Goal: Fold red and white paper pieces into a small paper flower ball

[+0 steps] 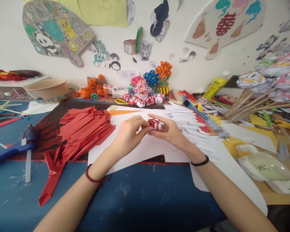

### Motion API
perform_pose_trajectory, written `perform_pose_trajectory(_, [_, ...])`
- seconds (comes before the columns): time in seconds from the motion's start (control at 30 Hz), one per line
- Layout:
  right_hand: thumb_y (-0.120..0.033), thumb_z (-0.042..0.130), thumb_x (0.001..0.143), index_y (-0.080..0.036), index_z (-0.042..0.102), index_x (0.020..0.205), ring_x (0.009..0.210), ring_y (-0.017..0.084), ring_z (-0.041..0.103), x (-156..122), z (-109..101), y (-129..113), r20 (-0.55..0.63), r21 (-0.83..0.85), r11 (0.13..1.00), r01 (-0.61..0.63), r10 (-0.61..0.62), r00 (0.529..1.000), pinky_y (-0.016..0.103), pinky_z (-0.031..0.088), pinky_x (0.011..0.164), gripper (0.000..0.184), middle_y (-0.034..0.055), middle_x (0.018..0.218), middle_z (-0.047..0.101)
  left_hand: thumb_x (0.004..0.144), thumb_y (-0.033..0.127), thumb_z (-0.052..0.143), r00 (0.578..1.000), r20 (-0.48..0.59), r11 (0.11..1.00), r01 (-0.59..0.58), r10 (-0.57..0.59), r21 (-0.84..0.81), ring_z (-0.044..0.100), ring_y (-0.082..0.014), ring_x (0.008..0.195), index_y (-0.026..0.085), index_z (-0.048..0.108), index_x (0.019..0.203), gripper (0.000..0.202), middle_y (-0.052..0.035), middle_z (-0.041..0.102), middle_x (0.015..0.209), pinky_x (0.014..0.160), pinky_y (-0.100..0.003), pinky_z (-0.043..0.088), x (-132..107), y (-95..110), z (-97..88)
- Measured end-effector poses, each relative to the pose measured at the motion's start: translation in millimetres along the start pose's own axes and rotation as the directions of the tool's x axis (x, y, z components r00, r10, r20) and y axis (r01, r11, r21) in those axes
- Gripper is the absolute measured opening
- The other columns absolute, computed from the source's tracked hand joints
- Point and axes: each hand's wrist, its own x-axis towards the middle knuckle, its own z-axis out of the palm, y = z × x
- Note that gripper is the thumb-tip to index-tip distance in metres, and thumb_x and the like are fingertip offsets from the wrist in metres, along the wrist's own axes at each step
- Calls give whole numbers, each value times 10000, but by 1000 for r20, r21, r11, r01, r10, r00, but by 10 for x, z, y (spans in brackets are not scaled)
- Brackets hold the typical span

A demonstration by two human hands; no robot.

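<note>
Two forearms rise from the lower edge, wrists banded; the left hand (129, 133) and right hand (170, 131) meet over white paper sheets (145, 146), fingertips pinching a red-and-white paper rose (155, 124) between them, its underside hidden by fingers; left lies a pile of folded red paper strips (83, 130) and a blue glue gun (16, 146); beyond, finished roses (141, 101); a blurred patch masks something at right.

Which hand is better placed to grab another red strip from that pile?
Probably the left hand. The red strips lie just beside it, while the right hand sits on the far side of the paper rose that both hands pinch.
</note>
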Motion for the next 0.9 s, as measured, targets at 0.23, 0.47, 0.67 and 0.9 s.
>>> perform_pose_trajectory(0.23, [-351, 794, 749, -254, 536, 1388, 1009, 229, 656, -11, 30, -15, 9, 15, 1000, 20, -20, 1000, 396, 598, 876, 696, 68, 1277, 634, 957, 191, 511, 992, -29, 987, -119, 123, 111, 541, -142, 738, 166, 603, 840, 151, -40, 612, 817, 656, -264, 431, -41, 4, 35])
perform_pose_trajectory(0.47, [-326, 810, 734, -273, 547, 1360, 1009, 221, 661, 0, 27, -10, 22, 29, 999, 40, -41, 999, 386, 608, 861, 682, 66, 1311, 610, 959, 187, 521, 985, -59, 976, -152, 163, 153, 542, -135, 745, 168, 599, 847, 138, -32, 613, 821, 678, -264, 439, -35, 5, 26])
perform_pose_trajectory(0.67, [-335, 806, 737, -272, 542, 1359, 983, 234, 695, -6, 21, -33, 42, 47, 999, 14, -16, 999, 426, 610, 878, 679, 63, 1209, 665, 962, 198, 522, 971, -157, 967, -143, 177, 210, 575, -143, 775, 188, 623, 889, 126, -32, 647, 846, 705, -277, 458, -18, -3, -50])
perform_pose_trajectory(0.9, [-308, 804, 735, -273, 561, 1344, 962, 220, 696, 2, 15, 1, 36, -15, 999, 37, -36, 999, 401, 616, 860, 656, 62, 1289, 624, 977, 193, 484, 965, -27, 921, -239, 259, 307, 573, -177, 820, 184, 633, 922, 159, -54, 656, 877, 733, -326, 422, -28, -72, -29])
